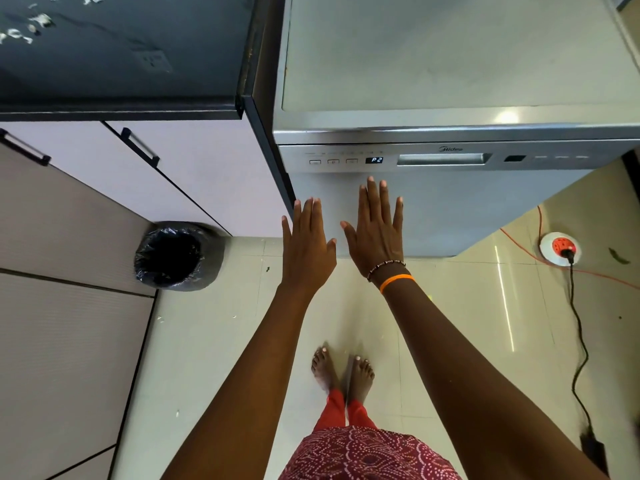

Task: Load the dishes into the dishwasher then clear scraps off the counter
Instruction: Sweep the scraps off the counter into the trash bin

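Dishwasher (450, 209) right in front of me, door shut, the little display (374, 160) lit and reading P2, so I'd say the loading half is behind me, though I can't see inside to be sure. My left hand (306, 249) and right hand (377, 230) are both flat and spread wide, fingers apart, holding nothing, palms toward the door front just under the button row; whether they actually touch the door I can't tell. The handle slot (443, 159) sits above my right fingertips. Now over to the left: the dark table (121, 57) runs alongside the machine, and there they are, pale scraps (33, 27) scattered near its far corner, well apart from my hands. That looks like the step coming up. It calls for turning left, reaching across the dark top and gathering those bits together. The bin (176, 256) with its black liner stands open on the floor (214, 341) by the cupboards (194, 168), close to my left side, handy for dropping them in
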